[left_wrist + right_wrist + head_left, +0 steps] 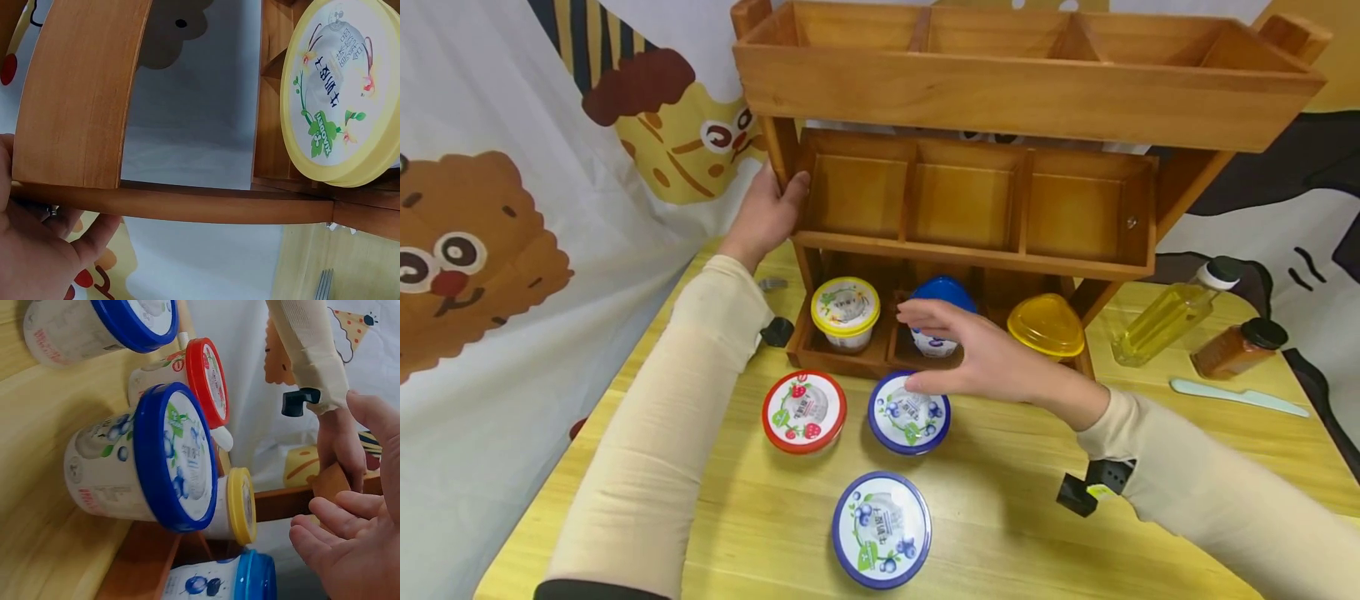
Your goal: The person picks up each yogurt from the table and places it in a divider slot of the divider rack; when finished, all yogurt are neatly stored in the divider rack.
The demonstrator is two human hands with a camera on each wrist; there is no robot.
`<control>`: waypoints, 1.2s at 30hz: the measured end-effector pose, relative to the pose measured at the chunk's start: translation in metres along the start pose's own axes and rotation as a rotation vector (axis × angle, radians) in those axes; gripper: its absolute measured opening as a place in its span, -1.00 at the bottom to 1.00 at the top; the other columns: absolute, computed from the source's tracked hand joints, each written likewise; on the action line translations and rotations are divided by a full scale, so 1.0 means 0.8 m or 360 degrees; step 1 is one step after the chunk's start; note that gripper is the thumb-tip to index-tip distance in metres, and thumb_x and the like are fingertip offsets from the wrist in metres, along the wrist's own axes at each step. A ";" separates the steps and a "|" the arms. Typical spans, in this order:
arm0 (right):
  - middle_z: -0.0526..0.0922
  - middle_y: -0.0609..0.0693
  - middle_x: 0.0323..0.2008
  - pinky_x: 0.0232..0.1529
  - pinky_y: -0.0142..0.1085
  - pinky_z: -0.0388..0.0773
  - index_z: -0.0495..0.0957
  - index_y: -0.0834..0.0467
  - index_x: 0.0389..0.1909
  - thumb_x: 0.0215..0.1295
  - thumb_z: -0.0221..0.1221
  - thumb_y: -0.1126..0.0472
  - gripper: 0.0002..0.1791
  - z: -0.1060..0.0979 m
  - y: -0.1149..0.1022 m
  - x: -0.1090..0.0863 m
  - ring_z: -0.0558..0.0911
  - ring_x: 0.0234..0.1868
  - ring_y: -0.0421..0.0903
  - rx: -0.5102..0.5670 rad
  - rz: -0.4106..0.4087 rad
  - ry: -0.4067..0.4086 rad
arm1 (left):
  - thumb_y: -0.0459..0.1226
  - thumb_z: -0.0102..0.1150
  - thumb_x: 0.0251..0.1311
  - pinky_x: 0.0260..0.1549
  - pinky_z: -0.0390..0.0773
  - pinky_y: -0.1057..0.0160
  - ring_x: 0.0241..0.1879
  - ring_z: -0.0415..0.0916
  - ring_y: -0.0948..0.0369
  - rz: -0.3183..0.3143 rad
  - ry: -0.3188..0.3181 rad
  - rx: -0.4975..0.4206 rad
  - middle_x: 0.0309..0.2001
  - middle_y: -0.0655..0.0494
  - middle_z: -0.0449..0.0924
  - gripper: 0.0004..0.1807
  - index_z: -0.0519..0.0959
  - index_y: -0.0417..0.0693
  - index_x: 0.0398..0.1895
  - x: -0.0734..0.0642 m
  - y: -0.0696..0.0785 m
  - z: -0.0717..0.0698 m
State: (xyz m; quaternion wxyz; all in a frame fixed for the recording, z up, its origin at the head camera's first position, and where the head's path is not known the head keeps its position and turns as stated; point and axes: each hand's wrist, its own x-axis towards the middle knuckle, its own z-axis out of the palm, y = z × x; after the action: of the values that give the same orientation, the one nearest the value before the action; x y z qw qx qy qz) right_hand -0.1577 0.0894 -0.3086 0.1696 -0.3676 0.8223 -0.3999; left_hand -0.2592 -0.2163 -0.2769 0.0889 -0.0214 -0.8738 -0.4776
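My left hand grips the left side of the wooden three-tier rack, thumb on the front by the middle tier. Over the blue-lidded blueberry tub nearest the rack hovers my right hand, its thumb and fingers spread apart and holding nothing. Beside that tub stands a red-lidded strawberry tub, and a second blueberry tub is closer to me. In the rack's bottom tier sit a yellow-lidded tub, a tub with a bright blue lid partly hidden by my right hand, and an amber-lidded container.
Right of the rack are a bottle of yellow oil, a jar with a black lid and a pale table knife. A fork lies on the table left of the rack. Printed cloth hangs behind.
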 end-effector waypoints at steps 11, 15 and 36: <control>0.40 0.04 0.37 0.36 0.08 0.32 0.20 0.11 0.45 0.18 0.40 0.06 -0.13 0.008 0.030 -0.035 0.39 0.38 0.09 0.0081 0.0069 0.0039 | -0.05 -0.22 0.52 0.28 0.34 0.15 0.16 0.41 0.09 -0.0003 0.0009 0.0009 0.23 -0.15 0.41 -0.49 0.22 -0.13 0.38 0.003 0.002 0.000; 0.39 0.06 0.37 0.35 0.10 0.32 0.21 0.09 0.45 0.20 0.38 0.07 -0.16 0.013 0.042 -0.046 0.39 0.38 0.12 0.0152 0.0050 0.0051 | -0.06 -0.22 0.52 0.28 0.34 0.15 0.16 0.41 0.09 0.0003 0.0016 0.0010 0.23 -0.15 0.41 -0.50 0.23 -0.13 0.37 0.003 0.002 0.001; 0.28 0.21 0.42 0.36 0.15 0.24 0.09 0.09 0.49 0.23 0.34 0.22 -0.13 0.055 0.093 -0.079 0.34 0.39 0.22 0.0515 0.0084 0.0131 | -0.05 -0.23 0.53 0.25 0.35 0.14 0.12 0.41 0.09 0.0010 0.0024 0.0016 0.18 -0.16 0.41 -0.50 0.23 -0.15 0.36 0.001 -0.001 0.001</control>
State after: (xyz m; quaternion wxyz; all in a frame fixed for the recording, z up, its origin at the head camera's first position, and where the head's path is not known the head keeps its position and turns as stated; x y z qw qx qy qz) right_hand -0.1251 0.1429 -0.3957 0.2033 -0.2970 0.7628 -0.5373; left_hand -0.2602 -0.2160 -0.2780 0.0972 -0.0201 -0.8754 -0.4731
